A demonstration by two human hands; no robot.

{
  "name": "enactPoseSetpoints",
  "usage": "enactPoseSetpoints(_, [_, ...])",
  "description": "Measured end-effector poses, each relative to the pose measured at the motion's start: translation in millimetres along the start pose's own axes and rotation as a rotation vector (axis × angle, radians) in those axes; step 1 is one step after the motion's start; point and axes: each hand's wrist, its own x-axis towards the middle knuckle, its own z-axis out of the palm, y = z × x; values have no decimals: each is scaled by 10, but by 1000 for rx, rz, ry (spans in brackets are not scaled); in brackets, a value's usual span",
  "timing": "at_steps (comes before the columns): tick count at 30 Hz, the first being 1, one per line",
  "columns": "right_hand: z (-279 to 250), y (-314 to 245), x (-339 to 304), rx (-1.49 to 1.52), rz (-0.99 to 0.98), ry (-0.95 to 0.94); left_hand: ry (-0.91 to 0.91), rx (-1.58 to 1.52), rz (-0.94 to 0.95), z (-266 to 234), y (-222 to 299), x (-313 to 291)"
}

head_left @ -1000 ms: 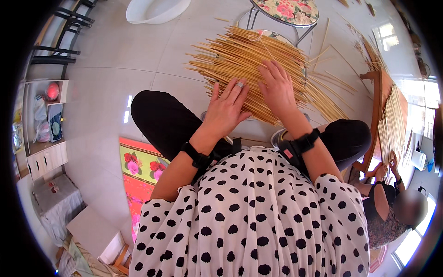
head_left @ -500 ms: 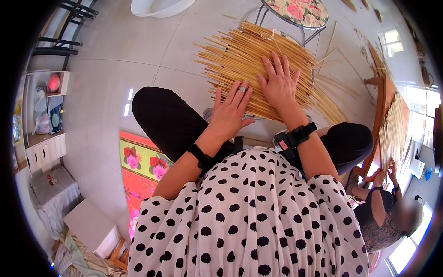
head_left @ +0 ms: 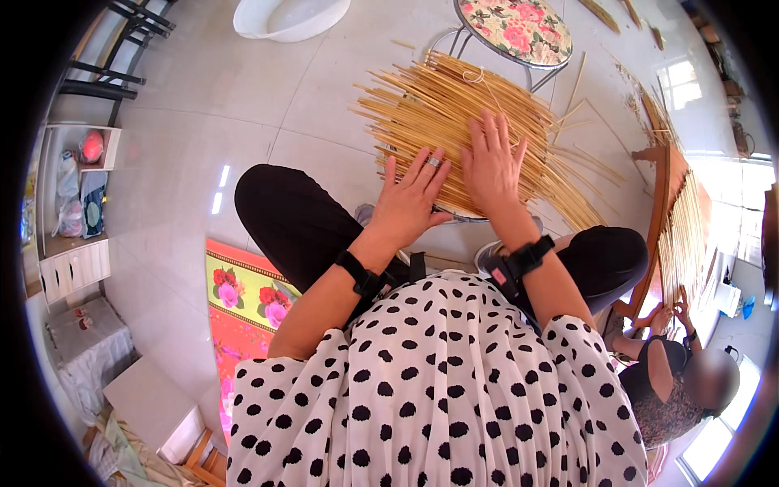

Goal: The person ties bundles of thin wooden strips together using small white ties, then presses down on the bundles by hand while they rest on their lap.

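A wide layer of thin golden straw stalks [head_left: 438, 105] lies side by side in front of my knees, resting on a round support whose rim shows at the near edge. My left hand [head_left: 412, 197] lies flat on the near left part of the stalks, fingers stretched and a ring on one of them. Farther right, my right hand [head_left: 492, 165] rests palm down on the stalks with its fingers spread. Neither hand grips anything. A white string [head_left: 474, 75] lies loosely curled over the far side of the layer.
Beyond the stalks stands a round stool with a flowered top [head_left: 519, 28]. A white basin [head_left: 290, 18] is at the far left. Loose stalks [head_left: 588, 166] lie scattered to the right. Another person [head_left: 665, 369] works at stalks on a wooden frame [head_left: 669, 211]. A flowered mat [head_left: 235, 312] lies left.
My right hand has slid a little toward me and left over the stalks, its fingers closer together. My left hand stays nearly in place. The whole view has shifted slightly.
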Motion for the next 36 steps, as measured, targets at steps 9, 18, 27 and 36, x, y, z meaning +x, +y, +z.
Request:
enactPoseSetpoints(9, [-73, -202, -461, 83, 9, -185, -27, -78, 2, -142, -51, 34])
enactPoseSetpoints(18, [-93, -174, -461, 98, 5, -180, 99, 55, -41, -60, -327, 609])
enactPoseSetpoints(27, [-118, -100, -483, 118, -40, -211, 41, 52, -107, -42, -235, 556])
enactPoseSetpoints(36, [-68, -87, -483, 206, -48, -199, 62, 105, 50, -24, -218, 673])
